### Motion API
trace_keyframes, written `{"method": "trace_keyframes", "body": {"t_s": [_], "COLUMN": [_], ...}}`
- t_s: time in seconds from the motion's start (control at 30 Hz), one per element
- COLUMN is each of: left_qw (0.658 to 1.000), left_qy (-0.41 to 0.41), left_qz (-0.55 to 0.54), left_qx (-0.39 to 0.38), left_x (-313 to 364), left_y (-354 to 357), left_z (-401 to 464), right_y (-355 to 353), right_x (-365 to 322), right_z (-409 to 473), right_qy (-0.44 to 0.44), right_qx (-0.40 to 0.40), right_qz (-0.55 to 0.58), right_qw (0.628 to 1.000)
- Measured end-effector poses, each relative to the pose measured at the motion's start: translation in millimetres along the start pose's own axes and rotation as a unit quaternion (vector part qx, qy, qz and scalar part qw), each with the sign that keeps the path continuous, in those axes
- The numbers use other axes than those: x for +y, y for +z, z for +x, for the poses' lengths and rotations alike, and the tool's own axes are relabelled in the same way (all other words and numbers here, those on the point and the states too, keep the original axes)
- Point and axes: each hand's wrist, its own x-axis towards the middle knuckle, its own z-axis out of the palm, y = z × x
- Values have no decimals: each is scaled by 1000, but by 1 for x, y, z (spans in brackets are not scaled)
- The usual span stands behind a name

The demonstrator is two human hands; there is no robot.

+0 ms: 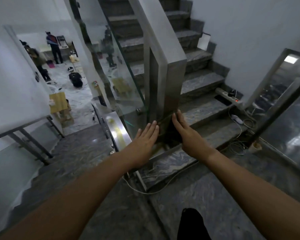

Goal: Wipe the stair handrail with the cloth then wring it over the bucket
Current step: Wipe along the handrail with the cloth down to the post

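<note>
Fingers (151,129) of both hands are spread flat against a dark cloth (166,130) pressed on the handrail post (171,87) at frame centre; even pressure should be kept while it is drawn along, no bucket being visible.

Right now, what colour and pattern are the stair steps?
The stair steps are grey stone with swirly white veins, like marble. The head view shows it best.

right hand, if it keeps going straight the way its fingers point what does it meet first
Probably the metal post at the foot of the handrail: the right hand is flat, fingers pointing up along the post's lower end, seemingly already against it. Depth is unclear.
</note>
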Motion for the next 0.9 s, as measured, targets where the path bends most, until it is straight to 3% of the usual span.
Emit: {"method": "trace_keyframes", "body": {"t_s": [0.2, 0.3, 0.4, 0.63, 0.83, 0.9], "left_qw": [988, 990, 991, 989, 995, 994], "left_qy": [-8, -1, 12, -28, -73, -90], "left_qz": [18, 11, 27, 65, 66, 35], "left_qx": [-151, -140, -127, -128, -34, -44], "left_x": [1, -4, -16, -57, -3, 9], "left_y": [20, 29, 32, 29, 42, 50], "left_z": [-6, -10, -18, -37, -34, -37], "right_y": [34, 41, 47, 63, 44, 42], "right_x": [-5, -13, -27, -67, -29, -25], "right_z": [-13, -9, -9, -25, -20, -19], "right_qy": [114, 128, 141, 26, 147, 150], "right_qx": [-176, -160, -172, -169, -159, -166], "right_qz": [-78, -143, -140, -120, -157, -181], "right_qw": [975, 968, 965, 978, 964, 958]}}
